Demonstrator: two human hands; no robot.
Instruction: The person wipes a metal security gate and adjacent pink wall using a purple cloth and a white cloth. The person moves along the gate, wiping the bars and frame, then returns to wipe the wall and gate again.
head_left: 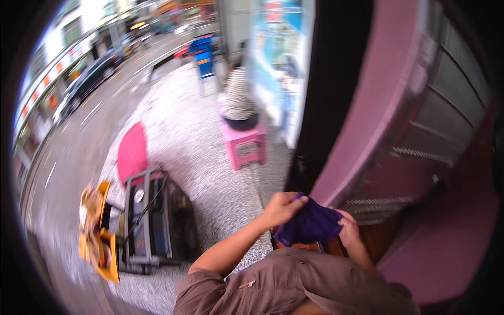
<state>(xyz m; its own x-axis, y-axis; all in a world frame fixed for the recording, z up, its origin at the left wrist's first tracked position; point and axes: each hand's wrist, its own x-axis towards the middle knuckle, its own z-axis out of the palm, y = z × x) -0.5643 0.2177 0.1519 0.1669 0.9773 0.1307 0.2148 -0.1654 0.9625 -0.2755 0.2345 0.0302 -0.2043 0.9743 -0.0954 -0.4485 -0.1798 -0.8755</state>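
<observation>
A dark purple cloth (309,222) is stretched between my two hands in front of my brown shirt. My left hand (286,209) pinches its upper left corner, thumb lying over the fabric. On the other side, my right hand (349,229) grips the right edge with thumb and fingers. The cloth hangs a little slack between them, and its lower edge droops toward my shirt. Beneath it, part of a reddish-brown tiled floor (303,247) shows.
A person (239,96) in a striped top sits on a pink plastic stool (243,141) ahead. A dark metal-framed cart (147,224), yellow crates (108,262) and a red round panel (132,151) stand left. A pink wall (364,106) rises right. Beyond the pavement, a dark car (88,84) is on the road.
</observation>
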